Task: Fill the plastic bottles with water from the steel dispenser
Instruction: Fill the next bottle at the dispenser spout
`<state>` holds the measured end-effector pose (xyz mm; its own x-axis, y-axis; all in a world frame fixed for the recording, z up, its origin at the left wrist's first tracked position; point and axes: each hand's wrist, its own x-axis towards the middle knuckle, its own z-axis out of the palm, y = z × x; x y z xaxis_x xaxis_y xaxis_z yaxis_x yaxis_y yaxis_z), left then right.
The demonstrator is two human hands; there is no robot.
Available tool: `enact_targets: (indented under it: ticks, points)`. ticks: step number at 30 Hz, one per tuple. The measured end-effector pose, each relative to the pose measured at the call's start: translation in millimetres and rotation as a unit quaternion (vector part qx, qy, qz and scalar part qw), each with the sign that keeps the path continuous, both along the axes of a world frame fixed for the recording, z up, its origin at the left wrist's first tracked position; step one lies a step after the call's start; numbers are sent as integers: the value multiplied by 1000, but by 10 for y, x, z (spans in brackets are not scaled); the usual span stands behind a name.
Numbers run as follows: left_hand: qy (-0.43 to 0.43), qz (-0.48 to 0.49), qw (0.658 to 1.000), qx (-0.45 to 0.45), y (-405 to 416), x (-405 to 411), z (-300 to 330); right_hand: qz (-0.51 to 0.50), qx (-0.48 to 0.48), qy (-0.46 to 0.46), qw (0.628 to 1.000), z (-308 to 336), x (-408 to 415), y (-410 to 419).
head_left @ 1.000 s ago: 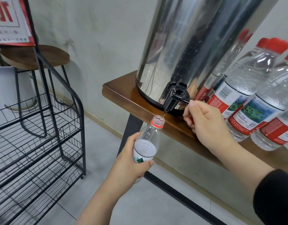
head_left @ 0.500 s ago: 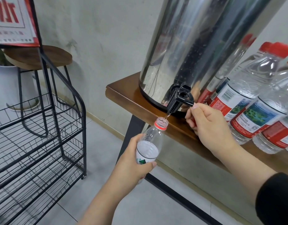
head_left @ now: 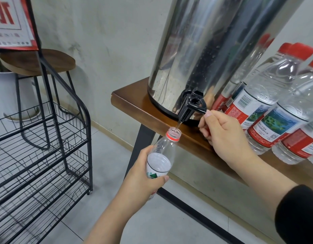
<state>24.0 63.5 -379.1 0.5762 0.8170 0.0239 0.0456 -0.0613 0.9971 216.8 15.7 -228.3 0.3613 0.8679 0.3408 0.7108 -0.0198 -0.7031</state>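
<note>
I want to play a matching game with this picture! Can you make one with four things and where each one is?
Things:
1. open bottle
2. steel dispenser
3. capped bottles
4. round stool

Places:
A. standing on the wooden shelf's corner
B. behind the black wire rack
C. held under the tap
D. grouped to the right of the dispenser

Pairs: 1-C, 2-A, 3-D, 4-B

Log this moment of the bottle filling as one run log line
step: filling | left hand: holds bottle under tap | right hand: on tap lever | water: flowing
</note>
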Motion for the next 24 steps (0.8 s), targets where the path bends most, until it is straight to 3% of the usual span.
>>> enact_targets:
  ticks: [24]
  points:
    - [3, 0, 1000, -5, -7, 6, 4, -3, -5, -11, 1000, 20, -15, -10]
